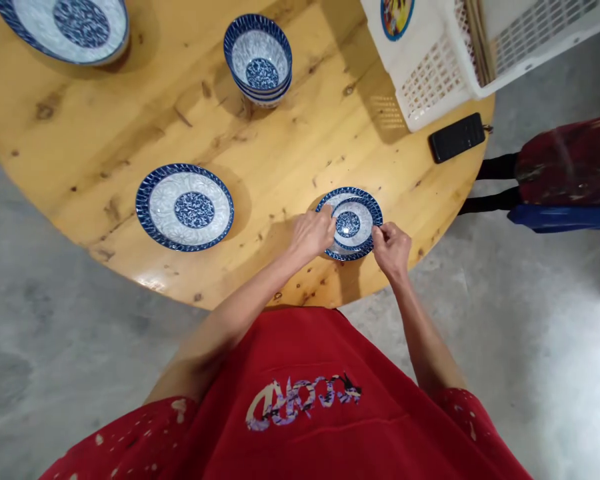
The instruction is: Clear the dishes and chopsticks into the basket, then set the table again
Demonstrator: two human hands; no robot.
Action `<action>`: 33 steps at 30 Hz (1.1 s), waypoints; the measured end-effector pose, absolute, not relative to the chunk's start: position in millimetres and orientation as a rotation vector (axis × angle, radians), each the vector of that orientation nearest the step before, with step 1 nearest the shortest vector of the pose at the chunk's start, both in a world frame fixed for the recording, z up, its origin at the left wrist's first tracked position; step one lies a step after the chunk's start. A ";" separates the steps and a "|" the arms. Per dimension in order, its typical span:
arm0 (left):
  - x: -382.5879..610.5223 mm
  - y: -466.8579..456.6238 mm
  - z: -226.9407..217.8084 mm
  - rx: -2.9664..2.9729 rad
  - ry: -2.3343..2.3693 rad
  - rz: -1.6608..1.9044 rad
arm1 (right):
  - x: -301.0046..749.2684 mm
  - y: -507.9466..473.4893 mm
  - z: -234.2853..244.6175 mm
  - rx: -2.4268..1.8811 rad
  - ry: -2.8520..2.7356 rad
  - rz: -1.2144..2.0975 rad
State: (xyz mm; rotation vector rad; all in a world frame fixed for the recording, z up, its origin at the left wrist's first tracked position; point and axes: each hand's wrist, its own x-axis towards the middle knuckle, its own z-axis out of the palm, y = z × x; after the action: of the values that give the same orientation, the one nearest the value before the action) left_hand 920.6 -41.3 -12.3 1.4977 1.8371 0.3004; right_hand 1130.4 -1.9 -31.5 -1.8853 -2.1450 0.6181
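Observation:
Near the table's front edge, a small blue-and-white dish (356, 231) sits over a slightly larger blue-rimmed plate (338, 254); I cannot tell whether the two touch. My left hand (312, 233) is closed at the dish's left rim, thumb and fingers pinching it. On the opposite side, my right hand (393, 248) grips the right rim between thumb and curled fingers. The undersides of both pieces are hidden.
Left of my hands lies an oval patterned plate (185, 208). Stacked bowls (259, 61) stand farther back, and a large bowl (83, 25) is at the far left. A white plastic basket (433, 87) with chopsticks and a black phone (457, 138) occupy the right. A red-covered stool (565, 163) stands beyond the edge.

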 end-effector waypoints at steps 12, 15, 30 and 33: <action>938.6 -42.4 -29.5 1.406 1.858 0.364 | 1140.7 -1.4 -40.7 -1.822 -2.194 0.579; 940.2 -40.9 -31.2 1.443 1.876 0.380 | 1142.2 0.4 -42.0 -1.808 -2.198 0.567; 868.3 -38.3 -18.0 1.372 2.120 0.462 | 1124.7 31.7 -6.7 -1.792 -2.149 0.540; 813.6 -15.7 -14.2 1.259 2.284 0.549 | 1080.7 64.8 11.1 -1.617 -2.124 0.651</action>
State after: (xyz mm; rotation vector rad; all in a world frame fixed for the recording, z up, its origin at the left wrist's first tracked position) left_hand 813.6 -15.7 -14.2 1.2591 2.2838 0.5487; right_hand 1080.7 64.8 11.1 -1.6172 -2.1242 0.6507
